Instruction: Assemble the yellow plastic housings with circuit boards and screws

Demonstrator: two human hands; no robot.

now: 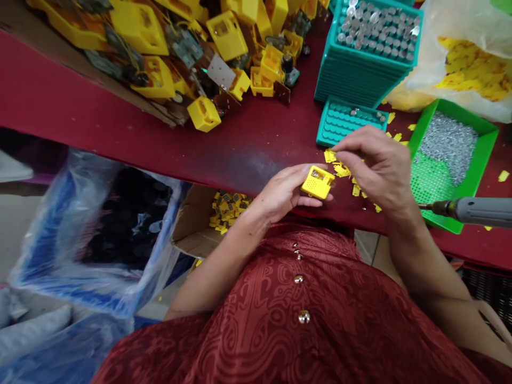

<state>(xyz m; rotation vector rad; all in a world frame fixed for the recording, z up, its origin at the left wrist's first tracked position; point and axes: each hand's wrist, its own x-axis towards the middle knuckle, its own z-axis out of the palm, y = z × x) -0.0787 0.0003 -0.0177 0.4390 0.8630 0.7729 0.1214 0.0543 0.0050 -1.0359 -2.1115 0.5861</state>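
My left hand point(286, 193) is closed around a small yellow plastic case point(317, 183), just over the table's front edge. The case has a group of small round holes and an open compartment with metal bits in it. To its upper right, my right hand point(378, 165) has thumb and forefinger pinched at a small yellow plastic cover point(330, 156). More loose yellow covers point(342, 170) lie on the table under and beside the right hand. Behind its fingers sits a teal tray point(338, 121) of round hollows, with a few silver discs at its right end.
A stack of teal trays point(352, 74) holds silver discs on top. A green basket point(478, 173) of screws stands right, with a grey electric screwdriver point(480, 209) across its front. Yellow housings with wiring point(226, 34) crowd the back left. Below the edge is a cardboard box point(192, 226).
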